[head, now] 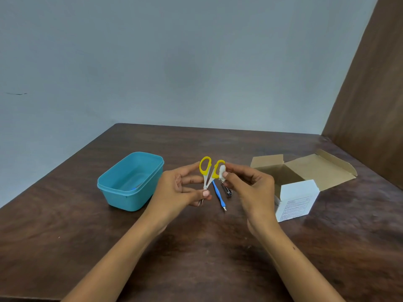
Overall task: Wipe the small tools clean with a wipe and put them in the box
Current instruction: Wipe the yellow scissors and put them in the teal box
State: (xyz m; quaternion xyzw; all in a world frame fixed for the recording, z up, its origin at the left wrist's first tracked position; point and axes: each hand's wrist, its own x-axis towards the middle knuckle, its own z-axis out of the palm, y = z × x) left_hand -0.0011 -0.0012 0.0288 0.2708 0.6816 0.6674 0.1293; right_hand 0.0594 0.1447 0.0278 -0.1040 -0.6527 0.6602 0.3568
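My left hand (pixel 177 188) pinches small scissors with yellow handles (pixel 206 168) near the pivot, handles up and spread apart, above the table. My right hand (pixel 250 186) pinches a small white wipe (pixel 222 172) and presses it against the right yellow handle. Below the scissors, on the table, lie a thin blue-handled tool (pixel 219 196) and a dark metal nail clipper (pixel 227 190), partly hidden by my right hand. The teal plastic box (pixel 130 182) stands open at the left, with something blue and metallic inside.
An open white cardboard carton (pixel 296 201) with brown flaps raised sits at the right. The dark wooden table (pixel 196 247) reaches a grey wall at the back; a brown panel (pixel 370 105) rises at the far right.
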